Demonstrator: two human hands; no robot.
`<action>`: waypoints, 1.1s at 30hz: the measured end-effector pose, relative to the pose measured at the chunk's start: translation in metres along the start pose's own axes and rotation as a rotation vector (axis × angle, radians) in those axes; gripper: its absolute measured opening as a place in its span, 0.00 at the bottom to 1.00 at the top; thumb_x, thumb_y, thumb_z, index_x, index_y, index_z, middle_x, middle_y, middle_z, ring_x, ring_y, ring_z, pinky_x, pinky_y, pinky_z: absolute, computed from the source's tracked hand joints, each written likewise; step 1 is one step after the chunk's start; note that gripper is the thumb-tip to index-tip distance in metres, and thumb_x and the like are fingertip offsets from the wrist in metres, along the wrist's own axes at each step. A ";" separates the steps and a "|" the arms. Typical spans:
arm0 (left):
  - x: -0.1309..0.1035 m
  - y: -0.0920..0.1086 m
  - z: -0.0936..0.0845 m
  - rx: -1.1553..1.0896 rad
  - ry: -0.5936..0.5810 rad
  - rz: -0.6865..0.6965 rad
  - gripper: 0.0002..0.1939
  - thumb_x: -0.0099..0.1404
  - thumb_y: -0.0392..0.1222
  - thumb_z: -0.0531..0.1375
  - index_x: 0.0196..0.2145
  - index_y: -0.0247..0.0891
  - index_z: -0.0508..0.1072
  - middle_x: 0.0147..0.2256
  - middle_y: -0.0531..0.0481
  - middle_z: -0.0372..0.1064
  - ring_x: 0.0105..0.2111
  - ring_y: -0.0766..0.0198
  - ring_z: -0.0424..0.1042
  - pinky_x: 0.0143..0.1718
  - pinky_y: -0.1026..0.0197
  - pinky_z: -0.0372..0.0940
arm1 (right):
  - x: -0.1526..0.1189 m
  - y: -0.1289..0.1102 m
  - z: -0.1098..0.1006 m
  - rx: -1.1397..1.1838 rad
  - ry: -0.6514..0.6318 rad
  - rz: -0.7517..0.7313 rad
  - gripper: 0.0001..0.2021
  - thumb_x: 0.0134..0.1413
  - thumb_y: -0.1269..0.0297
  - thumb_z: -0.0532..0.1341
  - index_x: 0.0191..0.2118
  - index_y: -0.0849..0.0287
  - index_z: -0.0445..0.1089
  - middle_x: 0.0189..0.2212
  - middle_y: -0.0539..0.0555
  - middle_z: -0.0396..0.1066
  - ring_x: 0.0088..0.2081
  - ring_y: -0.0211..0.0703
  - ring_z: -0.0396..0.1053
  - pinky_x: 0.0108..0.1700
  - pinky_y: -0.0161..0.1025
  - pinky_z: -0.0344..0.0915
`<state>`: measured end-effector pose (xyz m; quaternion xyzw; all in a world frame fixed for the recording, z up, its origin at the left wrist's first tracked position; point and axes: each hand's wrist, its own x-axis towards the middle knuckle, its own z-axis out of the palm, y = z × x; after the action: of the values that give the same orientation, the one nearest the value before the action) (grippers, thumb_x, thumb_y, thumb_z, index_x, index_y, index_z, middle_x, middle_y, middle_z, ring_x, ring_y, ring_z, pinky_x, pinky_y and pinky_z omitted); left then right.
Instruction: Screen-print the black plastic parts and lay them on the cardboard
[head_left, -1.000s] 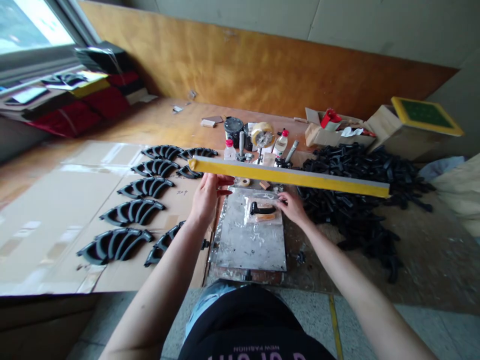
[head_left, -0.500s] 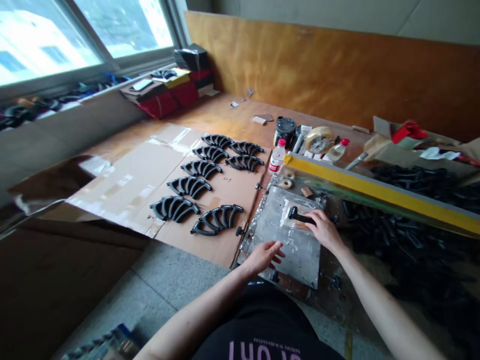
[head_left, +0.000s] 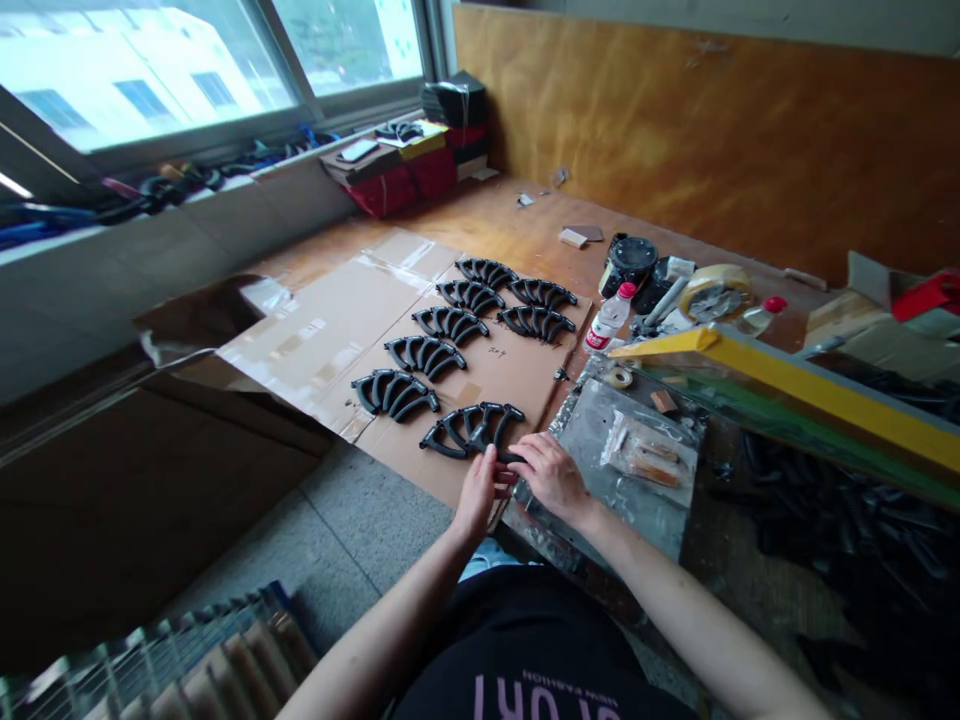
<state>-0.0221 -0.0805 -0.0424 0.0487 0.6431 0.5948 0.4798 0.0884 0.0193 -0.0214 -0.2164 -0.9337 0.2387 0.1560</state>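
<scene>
Both hands meet at the near right edge of the cardboard sheet (head_left: 360,330). My right hand (head_left: 551,473) is closed on one end of a black curved part (head_left: 501,453). My left hand (head_left: 478,490) has its fingers and thumb around the same part's other end. The part lies against the nearest fan of black curved pieces (head_left: 454,432). Further fans of such pieces (head_left: 425,357) rest on the cardboard in two columns. On the grey plate (head_left: 585,425) to the right lies a clear plastic packet (head_left: 649,455).
A red-capped bottle (head_left: 607,318), a black container (head_left: 632,258) and a tape roll (head_left: 716,293) stand behind the plate. A yellow-edged board (head_left: 810,385) crosses the right side, with a pile of black parts (head_left: 840,500) below it. Red boxes (head_left: 401,185) sit near the window.
My right hand has carried the black part left from the plate to the cardboard. My left hand has come up beside it and closed on the part. The view has shifted.
</scene>
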 end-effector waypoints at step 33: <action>0.143 0.038 -0.023 0.104 0.063 0.088 0.27 0.61 0.65 0.57 0.38 0.35 0.69 0.40 0.37 0.75 0.41 0.51 0.77 0.36 0.54 0.72 | 0.200 0.081 0.062 -0.190 -0.111 0.709 0.19 0.60 0.55 0.61 0.54 0.57 0.68 0.56 0.64 0.63 0.59 0.64 0.56 0.55 0.62 0.57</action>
<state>-0.1334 0.0047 -0.0959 0.0828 0.6852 0.5823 0.4296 -0.0805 0.1554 -0.0770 -0.5267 -0.8258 0.2014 -0.0082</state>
